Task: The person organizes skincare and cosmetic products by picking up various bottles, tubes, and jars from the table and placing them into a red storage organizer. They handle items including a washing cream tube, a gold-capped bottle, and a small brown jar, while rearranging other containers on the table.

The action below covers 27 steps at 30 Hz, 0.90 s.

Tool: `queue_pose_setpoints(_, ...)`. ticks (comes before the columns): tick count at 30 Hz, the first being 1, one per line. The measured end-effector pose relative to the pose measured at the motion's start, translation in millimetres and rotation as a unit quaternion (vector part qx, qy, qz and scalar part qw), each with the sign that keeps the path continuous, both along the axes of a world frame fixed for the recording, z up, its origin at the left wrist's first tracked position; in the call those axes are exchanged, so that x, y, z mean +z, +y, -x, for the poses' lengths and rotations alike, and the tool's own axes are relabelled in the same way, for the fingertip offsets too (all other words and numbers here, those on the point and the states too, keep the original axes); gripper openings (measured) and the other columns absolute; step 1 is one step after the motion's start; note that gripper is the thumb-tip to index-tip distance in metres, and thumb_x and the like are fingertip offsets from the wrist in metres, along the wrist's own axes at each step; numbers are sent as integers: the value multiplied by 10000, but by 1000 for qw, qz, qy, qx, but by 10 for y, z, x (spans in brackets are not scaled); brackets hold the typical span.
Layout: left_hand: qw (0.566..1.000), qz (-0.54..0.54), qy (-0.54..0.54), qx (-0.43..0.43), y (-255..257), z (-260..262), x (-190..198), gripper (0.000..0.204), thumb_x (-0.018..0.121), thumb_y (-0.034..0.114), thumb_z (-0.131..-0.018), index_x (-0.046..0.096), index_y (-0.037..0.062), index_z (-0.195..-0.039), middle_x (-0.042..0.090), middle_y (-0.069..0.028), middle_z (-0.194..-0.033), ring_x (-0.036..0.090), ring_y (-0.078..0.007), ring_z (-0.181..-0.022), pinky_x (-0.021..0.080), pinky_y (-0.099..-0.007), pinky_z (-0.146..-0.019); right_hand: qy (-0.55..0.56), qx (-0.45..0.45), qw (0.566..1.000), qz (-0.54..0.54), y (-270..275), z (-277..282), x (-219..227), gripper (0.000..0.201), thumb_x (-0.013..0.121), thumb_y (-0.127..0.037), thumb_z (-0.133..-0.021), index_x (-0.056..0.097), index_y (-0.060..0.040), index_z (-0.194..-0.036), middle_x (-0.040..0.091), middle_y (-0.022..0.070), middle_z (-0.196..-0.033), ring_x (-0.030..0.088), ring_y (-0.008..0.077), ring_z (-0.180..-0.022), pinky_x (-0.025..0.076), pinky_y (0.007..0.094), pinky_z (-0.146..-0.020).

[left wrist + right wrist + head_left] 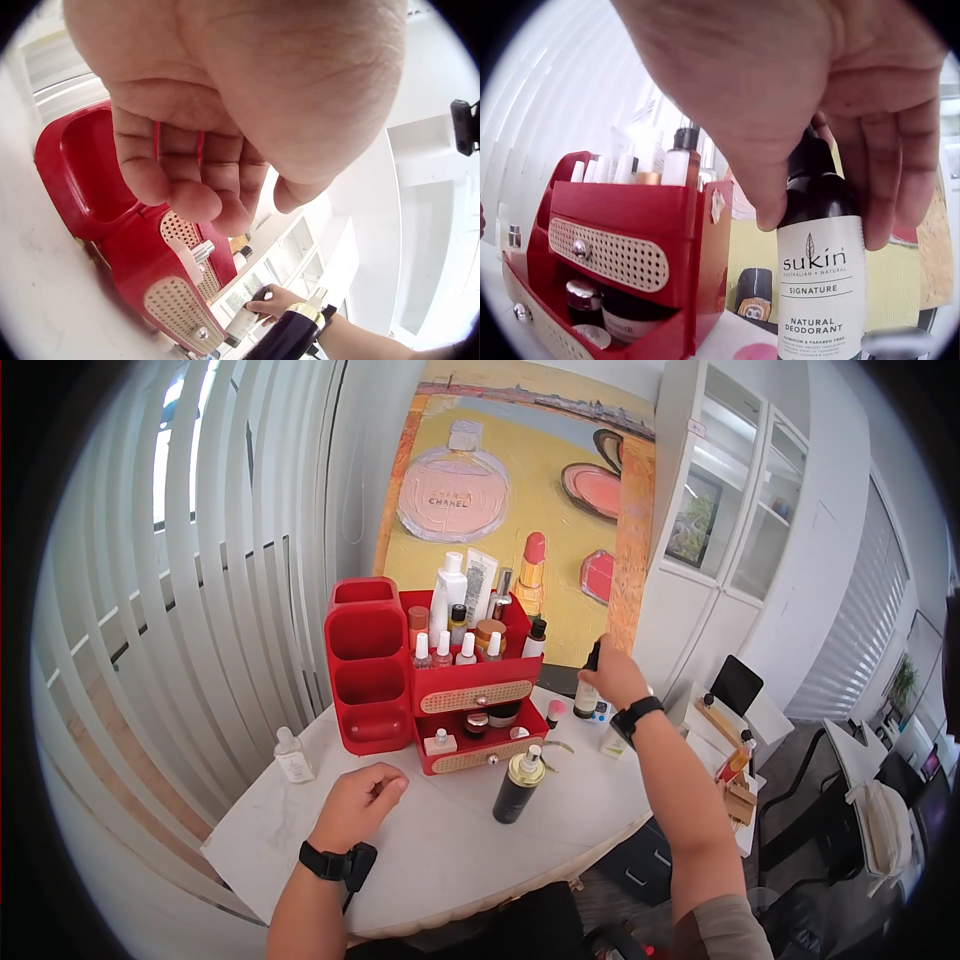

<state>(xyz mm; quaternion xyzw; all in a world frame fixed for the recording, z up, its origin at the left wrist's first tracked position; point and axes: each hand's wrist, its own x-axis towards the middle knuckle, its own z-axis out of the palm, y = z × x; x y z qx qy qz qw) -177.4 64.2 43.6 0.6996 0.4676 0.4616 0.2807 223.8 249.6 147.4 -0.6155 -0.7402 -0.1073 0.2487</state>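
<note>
The right hand (pixel 615 678) grips the dark top of a white-labelled deodorant bottle (pixel 821 292) at the table's back right; thumb and fingers close round its neck in the right wrist view. The left hand (pixel 362 805), fingers loosely curled and holding nothing, is over the table in front of the red organizer (pixel 370 730). Bottles and jars fill the organizer's upper section, and its lower drawer (pixel 470 757) is pulled out with jars inside. Between the hands stands a dark bottle with a gold collar (pixel 517 788). In the left wrist view the left hand (pixel 202 150) hangs beside the organizer.
A small clear bottle (pixel 293 757) stands at the left of the white table (pixel 420 850). A pink-tipped brush (pixel 555 710) and a small bottle (pixel 613 740) are at the right. Behind leans a large painting (pixel 550 460); white blinds (pixel 215 610) line the left side.
</note>
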Motion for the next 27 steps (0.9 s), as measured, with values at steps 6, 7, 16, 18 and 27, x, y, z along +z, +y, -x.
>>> queue_pose_setpoints(6, 1000, 0, -7, -3, -4, -3, 0, 172, 631, 144, -987, 666, -24, -1004, 674, -60, -813, 624, -119, -715, 506, -274, -682, 20, -47, 998, 44, 64, -61, -406, 537, 807, -233, -831, 416, 26, -1092, 694, 293, -921, 681, 466, -912, 547, 523, -771)
queue_pose_setpoints(7, 1000, 1, -7, -3, -8, -2, 3, 172, 631, 144, -987, 666, -24, -1004, 674, -60, -813, 624, -119, -715, 506, -274, -682, 20, -47, 998, 45, 72, -65, -434, 537, 807, -233, -831, 416, 26, -1092, 694, 293, -921, 681, 466, -912, 547, 523, -771)
queue_pose_setpoints(16, 999, -29, -13, 2, -1, -20, -22, 182, 658, 168, -982, 672, -12, -1010, 647, -75, -743, 576, -134, -648, 482, -282, -631, 45, -46, 996, 59, 102, -110, -634, 578, 818, -243, -823, 404, 34, -1118, 693, 300, -947, 685, 459, -943, 553, 510, -790)
queue_pose_setpoints(18, 1000, -23, -13, 1, 5, -17, -23, 184, 657, 169, -981, 673, -11, -1011, 652, -79, -746, 580, -138, -648, 484, -285, -631, 45, -46, 996, 57, 111, -120, -638, 578, 821, -238, -819, 408, 34, -1117, 694, 299, -946, 685, 456, -947, 554, 505, -792)
queue_pose_setpoints(27, 1000, 9, 5, -3, 7, 4, 8, 159, 629, 129, -980, 671, -20, -1012, 684, -58, -835, 633, -121, -739, 512, -271, -696, -4, -41, 997, 71, 36, -91, -518, 546, 823, -272, -814, 465, 23, -1103, 694, 266, -950, 692, 434, -920, 559, 492, -773)
